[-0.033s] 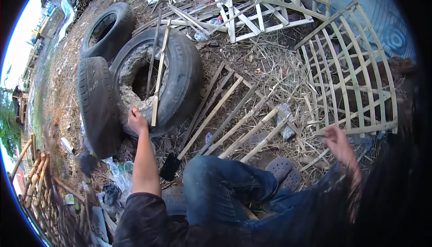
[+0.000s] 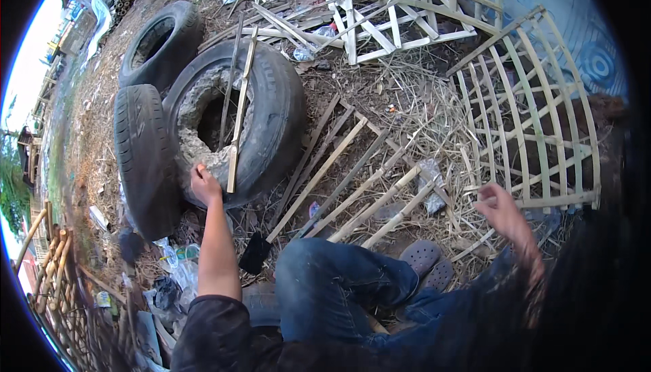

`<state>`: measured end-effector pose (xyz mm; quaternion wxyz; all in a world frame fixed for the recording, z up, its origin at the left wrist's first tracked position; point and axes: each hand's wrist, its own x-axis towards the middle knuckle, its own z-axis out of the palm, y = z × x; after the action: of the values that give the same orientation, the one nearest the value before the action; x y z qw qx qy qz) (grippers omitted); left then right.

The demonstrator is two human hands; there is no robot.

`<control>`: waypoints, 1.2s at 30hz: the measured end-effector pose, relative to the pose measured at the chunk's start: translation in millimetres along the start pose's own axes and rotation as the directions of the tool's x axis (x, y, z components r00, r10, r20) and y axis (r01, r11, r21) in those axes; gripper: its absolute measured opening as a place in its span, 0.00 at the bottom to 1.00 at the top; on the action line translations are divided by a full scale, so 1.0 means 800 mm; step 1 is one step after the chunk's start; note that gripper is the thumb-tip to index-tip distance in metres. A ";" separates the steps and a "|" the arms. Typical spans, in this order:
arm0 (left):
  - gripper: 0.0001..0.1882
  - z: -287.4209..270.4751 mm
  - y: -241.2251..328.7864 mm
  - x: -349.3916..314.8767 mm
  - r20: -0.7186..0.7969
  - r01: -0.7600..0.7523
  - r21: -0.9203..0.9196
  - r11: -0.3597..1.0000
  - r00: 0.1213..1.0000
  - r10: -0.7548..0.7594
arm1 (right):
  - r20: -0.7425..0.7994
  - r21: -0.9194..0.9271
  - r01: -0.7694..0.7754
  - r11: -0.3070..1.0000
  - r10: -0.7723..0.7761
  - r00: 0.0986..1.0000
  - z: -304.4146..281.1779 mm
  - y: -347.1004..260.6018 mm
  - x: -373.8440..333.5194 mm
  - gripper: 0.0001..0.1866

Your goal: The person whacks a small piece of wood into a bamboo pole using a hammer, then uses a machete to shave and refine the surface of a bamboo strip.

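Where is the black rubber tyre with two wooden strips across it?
In the head view, that black rubber tyre lies left of centre, by the left hand, beside two other tyres.

Worn on a person's head, the left of two side-by-side fisheye cameras looks steeply down and forward, with jeans-clad legs [image 2: 315, 280], the left hand [image 2: 205, 184] and the right hand [image 2: 502, 212] close below. The ground [image 2: 102, 124] spreads farther off toward its left edge, where bright sky [image 2: 27, 50] shows; straight lines bow toward the wide view's dark, rounded rim.
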<state>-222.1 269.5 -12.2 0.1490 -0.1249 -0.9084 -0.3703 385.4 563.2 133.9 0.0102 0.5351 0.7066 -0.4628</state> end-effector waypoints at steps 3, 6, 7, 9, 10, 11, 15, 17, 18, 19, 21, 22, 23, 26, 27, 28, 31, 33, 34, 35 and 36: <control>0.16 0.006 0.008 -0.008 0.061 -0.067 0.115 0.991 0.996 0.061 | 0.174 -0.186 0.136 0.973 -0.103 0.979 0.051 -0.065 0.125 0.22; 0.15 0.005 -0.002 -0.001 0.063 -0.083 0.102 0.991 0.995 0.077 | 0.304 -0.241 0.234 0.942 -0.156 0.940 0.122 -0.121 0.258 0.22; 0.14 0.005 0.000 -0.001 0.092 -0.093 0.092 0.991 0.992 0.084 | 0.288 -0.263 0.319 0.911 -0.241 0.927 0.148 -0.125 0.305 0.23; 0.13 0.010 0.019 -0.004 0.107 -0.066 0.101 0.993 0.993 0.055 | 0.270 -0.274 0.383 0.882 -0.312 0.911 0.179 -0.151 0.377 0.23; 0.12 0.009 0.021 -0.003 0.096 -0.063 0.066 0.996 0.994 0.057 | 0.272 -0.246 0.376 0.893 -0.309 0.911 0.197 -0.173 0.409 0.23; 0.12 0.007 0.019 0.000 0.082 -0.062 0.034 0.998 0.995 0.059 | 0.243 -0.209 0.391 0.897 -0.339 0.909 0.220 -0.190 0.443 0.23; 0.10 0.009 -0.002 0.002 0.069 -0.028 -0.021 0.999 0.997 0.030 | 0.128 -0.251 0.531 0.809 -0.516 0.847 0.280 -0.264 0.530 0.22; 0.10 0.009 0.007 0.002 0.071 -0.024 -0.014 1.000 0.997 0.025 | -0.032 -0.427 0.588 0.687 -0.661 0.750 0.296 -0.296 0.564 0.23; 0.09 0.008 0.008 0.002 0.075 -0.013 -0.006 1.000 0.997 0.014 | -0.028 -0.424 0.595 0.683 -0.667 0.745 0.303 -0.314 0.579 0.23; 0.09 0.007 0.008 0.001 0.082 -0.003 0.003 1.000 0.997 0.003 | -0.044 -0.499 0.578 0.646 -0.684 0.728 0.310 -0.330 0.592 0.23; 0.08 0.007 0.007 0.000 0.066 -0.002 0.004 1.000 0.998 0.002 | -0.057 -0.569 0.557 0.605 -0.705 0.707 0.317 -0.345 0.616 0.24; 0.08 0.006 0.009 0.002 0.086 -0.003 0.011 1.000 0.996 0.002 | -0.088 -0.631 0.535 0.561 -0.738 0.669 0.323 -0.349 0.629 0.26; 0.08 0.005 0.010 0.002 0.106 -0.003 0.018 1.000 0.994 0.001 | -0.116 -0.690 0.506 0.517 -0.770 0.628 0.329 -0.351 0.640 0.28; 0.08 0.004 0.010 0.003 0.109 -0.047 0.068 0.997 0.993 0.039 | -0.146 -0.739 0.428 0.520 -0.744 0.653 0.343 -0.350 0.659 0.35; 0.09 0.004 0.010 0.004 0.118 -0.057 0.084 0.995 0.992 0.047 | -0.185 -0.740 0.384 0.552 -0.716 0.673 0.345 -0.351 0.666 0.37; 0.09 0.005 0.011 0.005 0.118 -0.055 0.089 0.994 0.992 0.044 | -0.186 -0.732 0.345 0.588 -0.659 0.729 0.345 -0.350 0.669 0.39; 0.09 0.008 0.017 0.005 0.136 -0.047 0.120 0.992 0.990 0.030 | -0.160 -0.800 0.294 0.523 -0.659 0.735 0.349 -0.342 0.695 0.35; 0.09 0.006 0.016 0.003 0.140 -0.040 0.114 0.993 0.990 0.023 | -0.204 -0.843 0.256 0.473 -0.722 0.661 0.351 -0.337 0.702 0.26; 0.09 0.006 0.013 0.003 0.140 -0.035 0.101 0.994 0.990 0.021 | -0.182 -0.826 0.278 0.490 -0.699 0.691 0.346 -0.341 0.702 0.18; 0.09 0.005 0.011 0.002 0.134 -0.030 0.103 0.994 0.991 0.016 | -0.157 -0.807 0.303 0.507 -0.679 0.717 0.338 -0.349 0.701 0.12; 0.08 0.004 0.008 0.002 0.129 -0.041 0.109 0.993 0.991 0.027 | -0.169 -0.827 0.287 0.483 -0.702 0.692 0.326 -0.353 0.703 0.11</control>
<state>-222.1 276.6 -9.5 0.1039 -0.1550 -0.9330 -0.3078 -196.1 810.0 -120.2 -0.0892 0.3408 0.9350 0.0410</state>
